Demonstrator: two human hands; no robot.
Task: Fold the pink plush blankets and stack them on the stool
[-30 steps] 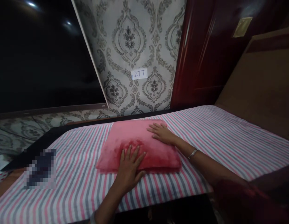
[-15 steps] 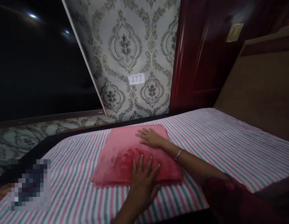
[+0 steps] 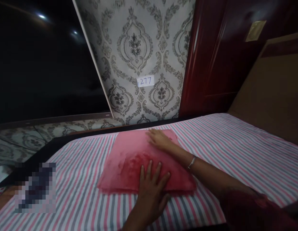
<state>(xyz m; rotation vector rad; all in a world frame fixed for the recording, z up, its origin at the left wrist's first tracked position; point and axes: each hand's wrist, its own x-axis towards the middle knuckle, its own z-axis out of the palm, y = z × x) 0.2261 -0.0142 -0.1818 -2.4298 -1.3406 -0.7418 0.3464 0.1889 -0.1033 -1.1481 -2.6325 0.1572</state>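
Observation:
A pink, plush-looking folded cloth (image 3: 132,144) lies flat on the striped sheet, with a darker red, rubbed patch near its middle. My left hand (image 3: 151,192) rests palm down over the cloth's front edge, its fingers spread on the dark patch and the thumb apart. Farther back, my right hand (image 3: 160,138) lies flat on the cloth close to its far edge. Its fingers are stretched out and slightly blurred. A silver bracelet (image 3: 192,162) circles the right wrist. Neither hand grips the cloth.
Pink, grey and white stripes run across the sheet (image 3: 226,154). Behind stand a patterned wall (image 3: 158,61) with a paper marked 277 (image 3: 145,81), a large dark screen (image 3: 43,70) and a dark red door (image 3: 216,64). A brown board (image 3: 274,93) rises at right.
The view has shifted so that everything sits a little farther right. On the cloth, my right hand's fingers have slid toward the far edge. My left hand stays in nearly the same place.

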